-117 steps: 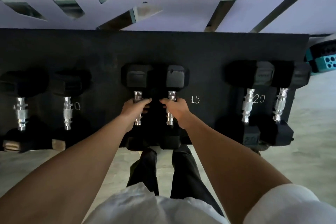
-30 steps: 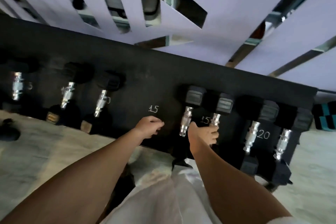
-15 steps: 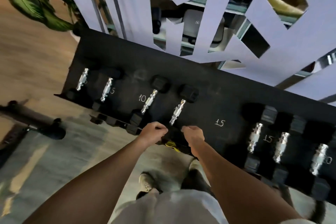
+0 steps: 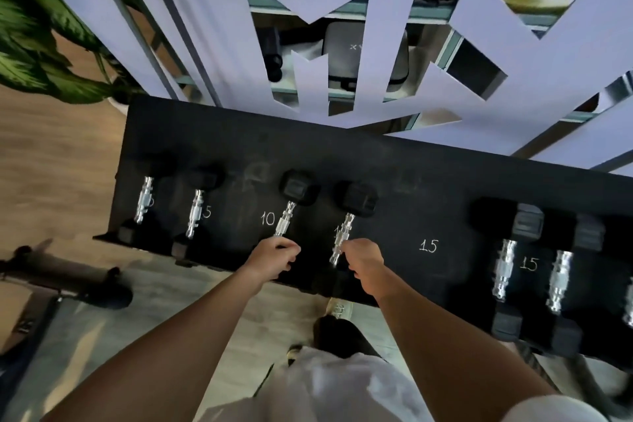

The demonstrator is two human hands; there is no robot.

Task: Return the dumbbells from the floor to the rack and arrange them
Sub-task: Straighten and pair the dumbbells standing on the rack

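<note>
**Both hands closed on the 10 pair**

Left hand (image 4: 274,259) clenched around the near end of the left dumbbell's handle (image 4: 284,223); right hand (image 4: 363,259) curled on the right dumbbell (image 4: 342,238), fingers wrapped at its lower handle. Both resting on the black rack (image 4: 376,161), heads pointing to 12 o'clock, beside the chalked "10" (image 4: 268,218). At 3 o'clock, the 15 pair (image 4: 527,271); at 9 o'clock, the 5 pair (image 4: 168,205).

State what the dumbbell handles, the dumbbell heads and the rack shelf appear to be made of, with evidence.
Dumbbell handles: bright chromed metal, probably steel; shiny, ridged. Dumbbell heads: matte black, faceted, likely rubber-coated. Rack shelf: dull black, chalk-like numbers; material unclear.
</note>
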